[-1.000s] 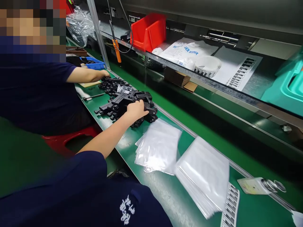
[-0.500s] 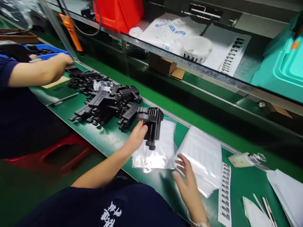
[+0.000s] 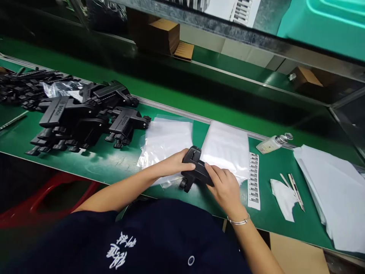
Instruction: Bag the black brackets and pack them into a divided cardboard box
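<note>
Light lay fairly evenly over the table, its source out of view, and left a pale patch of glare near the heap of black parts. The 2 piles of plastic bags shone brightly, with small glints on the creased left pile. Below the shelf, the back sank into deep shadow. Dark surfaces lost fine detail. The wide view stretched toward the edges, where the stool looked dim and soft.

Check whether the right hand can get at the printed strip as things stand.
Probably yes: the printed strip lies open on the table, just beside the right hand. That hand holds the black part, though, so it would likely need to let go first.
</note>
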Action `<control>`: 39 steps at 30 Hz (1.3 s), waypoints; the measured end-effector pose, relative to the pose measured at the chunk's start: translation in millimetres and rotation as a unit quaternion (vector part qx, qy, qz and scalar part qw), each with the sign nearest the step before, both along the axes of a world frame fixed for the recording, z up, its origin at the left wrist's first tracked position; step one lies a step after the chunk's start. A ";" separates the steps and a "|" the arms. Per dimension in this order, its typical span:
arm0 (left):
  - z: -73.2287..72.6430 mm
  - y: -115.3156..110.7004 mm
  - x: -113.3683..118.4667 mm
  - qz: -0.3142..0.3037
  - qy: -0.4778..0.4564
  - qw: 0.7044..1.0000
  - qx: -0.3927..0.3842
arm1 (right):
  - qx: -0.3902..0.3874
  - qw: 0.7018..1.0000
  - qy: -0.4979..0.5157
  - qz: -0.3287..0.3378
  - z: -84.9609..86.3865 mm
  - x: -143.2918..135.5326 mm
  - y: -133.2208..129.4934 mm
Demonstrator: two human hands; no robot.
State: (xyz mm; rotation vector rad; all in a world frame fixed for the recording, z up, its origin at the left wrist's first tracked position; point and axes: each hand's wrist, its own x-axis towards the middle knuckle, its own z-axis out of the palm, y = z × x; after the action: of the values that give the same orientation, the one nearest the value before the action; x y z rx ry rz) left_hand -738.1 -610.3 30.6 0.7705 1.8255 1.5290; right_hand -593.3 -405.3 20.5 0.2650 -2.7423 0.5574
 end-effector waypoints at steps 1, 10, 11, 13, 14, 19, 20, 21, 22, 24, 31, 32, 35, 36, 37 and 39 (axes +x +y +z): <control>-1.3 4.0 3.3 0.021 0.008 1.000 0.003 | -0.006 1.000 -0.001 -0.004 -0.4 2.9 1.7; -8.4 8.3 22.9 0.063 0.161 0.985 0.023 | -0.649 0.723 -0.196 -0.133 -36.5 11.8 30.7; -7.8 7.8 23.7 0.051 0.177 0.983 0.018 | -0.675 0.699 -0.204 -0.121 -37.8 10.9 31.2; -7.4 8.1 25.7 0.043 0.195 0.980 0.011 | -0.681 0.698 -0.195 -0.105 -36.6 10.1 30.7; -8.0 9.0 26.8 0.050 0.194 0.980 0.012 | -0.664 0.720 -0.176 -0.100 -34.7 10.4 30.4; -17.0 22.4 28.0 0.134 0.003 0.988 0.076 | -0.314 0.947 0.053 -0.039 -20.6 17.2 34.9; -18.7 25.6 26.8 0.141 -0.073 0.984 0.082 | -0.221 0.970 0.101 -0.007 -18.3 18.5 37.0; -19.7 28.0 25.3 0.139 -0.145 0.976 0.081 | -0.144 0.980 0.137 0.024 -16.9 19.4 39.2; -19.6 29.4 23.6 0.133 -0.203 0.967 0.077 | -0.088 0.982 0.162 0.047 -16.5 20.0 41.5; -15.8 28.6 20.8 0.109 -0.240 0.962 0.078 | -0.053 0.982 0.176 0.051 -18.9 20.3 45.4; 9.3 3.6 21.8 0.001 0.133 0.990 0.047 | -0.378 0.919 0.069 -0.092 -38.2 18.4 42.2; 9.7 0.6 21.3 -0.017 0.189 0.981 0.046 | -0.401 0.908 0.071 -0.096 -39.2 17.7 40.0; 7.0 -5.8 17.5 -0.056 0.359 0.928 0.088 | -0.403 0.905 0.091 -0.100 -40.3 15.1 34.8; 5.8 -7.5 15.9 -0.061 0.409 0.904 0.108 | -0.393 0.909 0.100 -0.099 -40.6 14.0 33.6; 4.9 -9.0 14.6 -0.062 0.449 0.883 0.126 | -0.383 0.912 0.109 -0.097 -40.9 13.0 32.8; 3.8 -12.2 13.0 -0.056 0.498 0.853 0.144 | -0.363 0.919 0.127 -0.090 -41.8 11.1 31.4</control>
State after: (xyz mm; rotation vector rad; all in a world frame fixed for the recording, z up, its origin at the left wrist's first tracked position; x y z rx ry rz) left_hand -725.2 -622.5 34.4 2.0719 2.1541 1.4351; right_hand -582.1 -373.9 -21.3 -0.0945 -2.0988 1.3187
